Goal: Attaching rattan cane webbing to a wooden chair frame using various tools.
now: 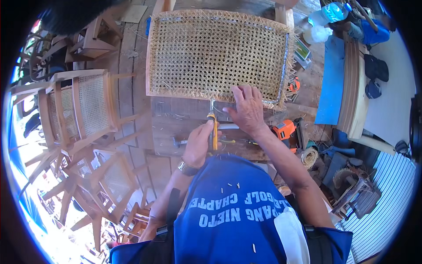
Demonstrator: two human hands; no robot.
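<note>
A wooden frame with woven cane webbing point(215, 48) lies on the plank surface, frayed strand ends sticking out along its edges. My left hand point(198, 143) is closed around a pair of pliers point(214, 132) with yellow-and-black handles. Their metal tip points away from me and meets the near edge of the panel. To the right of that tip, my right hand point(248, 108) rests on the same edge with fingers bent over the webbing. Its thumb stands apart, pointing toward the pliers.
An orange-and-black power tool point(285, 129) lies right of my forearm, near a roll of cane point(309, 156). Cane chairs point(90, 105) crowd the left side. At the far right are a water bottle point(329, 14) and a blue sheet point(330, 81).
</note>
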